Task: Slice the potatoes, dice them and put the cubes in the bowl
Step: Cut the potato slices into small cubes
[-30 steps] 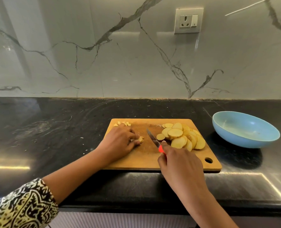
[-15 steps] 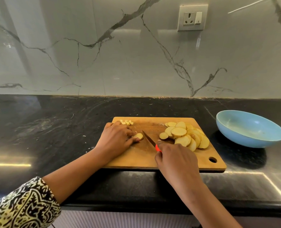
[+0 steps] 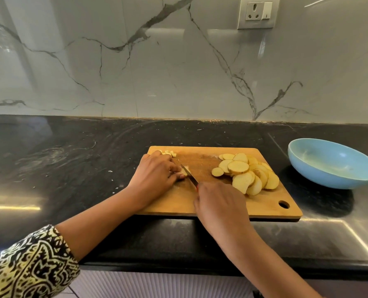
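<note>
On a wooden cutting board (image 3: 271,208) my left hand (image 3: 155,177) pins a small potato slice (image 3: 185,169) under its fingertips. My right hand (image 3: 219,203) grips a red-handled knife (image 3: 189,175) whose blade lies across that slice, right against my left fingers. A heap of round potato slices (image 3: 246,173) lies on the board's right half. Several small cubes (image 3: 169,153) sit at the board's far left corner, partly hidden by my left hand. A light blue bowl (image 3: 333,163) stands empty on the counter to the right of the board.
The board lies near the front edge of a black stone counter (image 3: 71,168). A marble backsplash rises behind it with a wall socket (image 3: 257,12) at the upper right. Small scraps dot the counter left of the board.
The knife blade has moved left from beside the slice heap onto the slice under my left fingers. My right hand followed it left. My left hand stays on the slice.
</note>
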The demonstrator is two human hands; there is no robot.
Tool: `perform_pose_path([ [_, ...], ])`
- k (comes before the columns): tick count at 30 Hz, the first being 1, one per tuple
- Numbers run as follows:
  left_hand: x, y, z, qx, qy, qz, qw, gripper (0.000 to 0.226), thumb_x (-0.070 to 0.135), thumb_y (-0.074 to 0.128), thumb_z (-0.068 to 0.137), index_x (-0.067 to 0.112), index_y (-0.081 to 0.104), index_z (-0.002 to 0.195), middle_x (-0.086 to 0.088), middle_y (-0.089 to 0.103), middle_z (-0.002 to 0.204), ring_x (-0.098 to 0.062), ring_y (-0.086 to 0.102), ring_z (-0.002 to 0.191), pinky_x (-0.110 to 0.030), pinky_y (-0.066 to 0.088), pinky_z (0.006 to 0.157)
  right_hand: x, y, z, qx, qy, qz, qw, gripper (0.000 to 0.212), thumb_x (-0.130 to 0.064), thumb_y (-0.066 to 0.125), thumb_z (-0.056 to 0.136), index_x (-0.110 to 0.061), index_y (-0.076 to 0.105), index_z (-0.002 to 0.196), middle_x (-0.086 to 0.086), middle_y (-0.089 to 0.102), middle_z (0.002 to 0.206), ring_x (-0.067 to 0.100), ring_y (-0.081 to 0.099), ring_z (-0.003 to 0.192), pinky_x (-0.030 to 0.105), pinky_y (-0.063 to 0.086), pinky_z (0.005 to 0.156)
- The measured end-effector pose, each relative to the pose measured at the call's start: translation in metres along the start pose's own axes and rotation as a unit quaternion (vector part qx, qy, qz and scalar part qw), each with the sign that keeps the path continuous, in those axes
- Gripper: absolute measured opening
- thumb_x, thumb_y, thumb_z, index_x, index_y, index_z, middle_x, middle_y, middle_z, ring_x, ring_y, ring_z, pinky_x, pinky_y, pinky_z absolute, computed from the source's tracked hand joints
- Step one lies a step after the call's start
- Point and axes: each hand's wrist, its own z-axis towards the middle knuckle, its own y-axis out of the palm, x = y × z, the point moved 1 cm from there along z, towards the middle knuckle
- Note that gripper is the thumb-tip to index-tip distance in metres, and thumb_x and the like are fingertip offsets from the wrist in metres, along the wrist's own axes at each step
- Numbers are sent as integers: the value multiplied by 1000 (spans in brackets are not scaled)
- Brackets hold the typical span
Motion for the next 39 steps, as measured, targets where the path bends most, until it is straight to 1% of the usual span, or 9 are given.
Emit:
perform_pose_path([
  [4, 1, -1, -2, 2, -9, 5, 1000, 35, 50, 53, 90, 29, 69, 113, 9, 64, 112, -12, 49, 103, -31, 34, 84, -1, 2, -3, -7, -4, 1, 1000, 20, -26, 41, 100, -20, 57, 110, -5, 48, 79, 14, 49, 71, 26, 37, 58],
  [10, -7, -5, 2, -34, -34, -33, 998, 39, 54, 57, 85, 31, 67, 115, 9, 66, 114, -12, 51, 106, -32, 39, 91, 19, -19, -16, 17, 23, 55, 998, 33, -36, 42, 98, -29, 56, 127, -10, 58, 84, 7, 55, 71, 21, 43, 57],
  [14, -17, -7, 4, -36, -50, -50, 997, 34, 52, 62, 83, 30, 72, 107, 8, 69, 107, -11, 54, 99, -38, 44, 93, 8, -19, -11, 5, 15, 56, 998, 35, -35, 42, 99, -29, 53, 131, -10, 60, 88, 9, 56, 76, 25, 49, 65],
  [22, -18, -2, 5, -30, -36, -40, 998, 29, 51, 62, 84, 30, 73, 102, 9, 68, 108, -10, 54, 98, -39, 44, 91, -16, 3, 2, -34, -28, 0, 999, 17, -23, 44, 100, -17, 57, 110, -4, 47, 79, 14, 48, 72, 26, 38, 58],
  [24, -18, -2, 5, -24, -39, -28, 999, 30, 52, 61, 85, 31, 73, 102, 9, 68, 108, -11, 54, 98, -37, 43, 90, -12, 4, 7, -38, -21, 19, 999, 19, -27, 45, 100, -18, 57, 110, -6, 48, 78, 12, 50, 73, 26, 43, 63],
  [26, -16, -2, 4, -10, -37, -13, 999, 31, 53, 59, 85, 31, 73, 103, 10, 68, 107, -11, 54, 98, -35, 41, 87, 3, 1, 6, -18, 4, 54, 998, 25, -33, 44, 99, -23, 59, 117, -9, 52, 75, 8, 53, 69, 24, 48, 62],
  [30, -17, -4, 5, -15, -39, 14, 999, 35, 56, 55, 86, 33, 69, 108, 11, 65, 114, -11, 52, 106, -31, 35, 84, 27, -5, -3, 72, 40, 105, 991, 38, -36, 44, 99, -28, 52, 135, -13, 55, 74, 3, 48, 57, 15, 33, 49],
  [35, -13, -3, 5, -38, 60, -58, 996, 47, 50, 58, 88, 30, 56, 130, 6, 54, 133, -13, 43, 125, -33, 33, 101, 34, 4, -2, 150, 81, 128, 977, 44, -36, 45, 99, -26, 45, 141, -9, 63, 79, 4, 44, 54, 14, 25, 46],
  [39, -13, 1, 26, -126, 194, -5, 973, 32, 39, 53, 94, 34, 60, 125, 13, 55, 132, -9, 45, 123, -31, 30, 104, 34, 5, -4, 173, 68, 149, 971, 44, -33, 49, 98, -23, 46, 141, -7, 64, 76, 3, 41, 50, 13, 23, 46],
])
